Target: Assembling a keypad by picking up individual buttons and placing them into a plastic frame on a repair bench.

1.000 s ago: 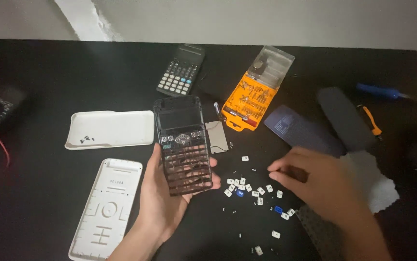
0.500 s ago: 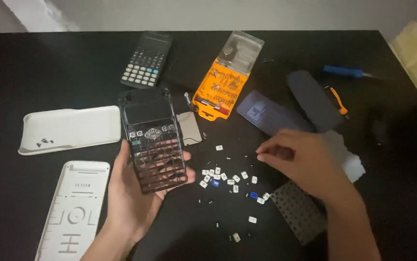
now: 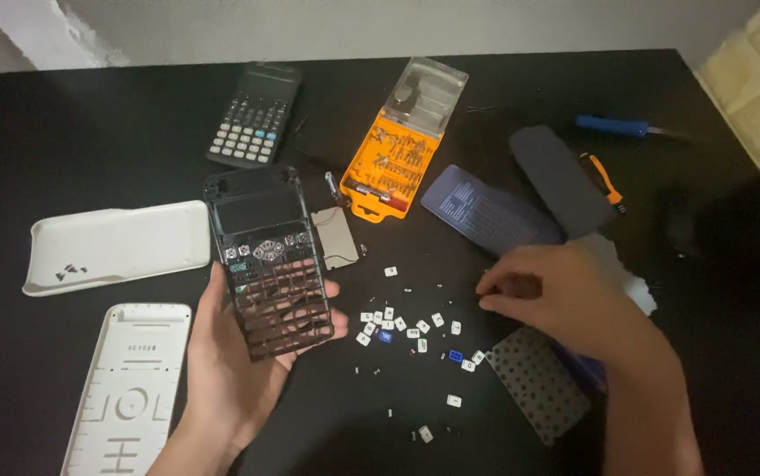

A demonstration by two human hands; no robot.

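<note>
My left hand (image 3: 226,370) holds a dark see-through calculator front shell (image 3: 267,260), tilted up off the black table (image 3: 89,115); a few keys sit in its top rows, and the lower key holes look bare. My right hand (image 3: 556,295) hovers low over the table with its fingertips pinched together near the scattered small white keys (image 3: 398,324). Whether a key is between those fingers is hidden. A dark dotted rubber keypad mat (image 3: 539,383) lies just below that hand.
A whole black calculator (image 3: 253,115) lies at the back. An open orange screwdriver bit case (image 3: 396,159) stands beside it. Two white covers (image 3: 115,247) (image 3: 129,392) lie at the left. A dark blue cover (image 3: 486,211), a black cover (image 3: 561,181) and a blue screwdriver (image 3: 614,126) lie at the right.
The view has shifted, so everything sits further left and lower in frame. My right hand stays pinched over the loose keys; my left still holds the shell.
</note>
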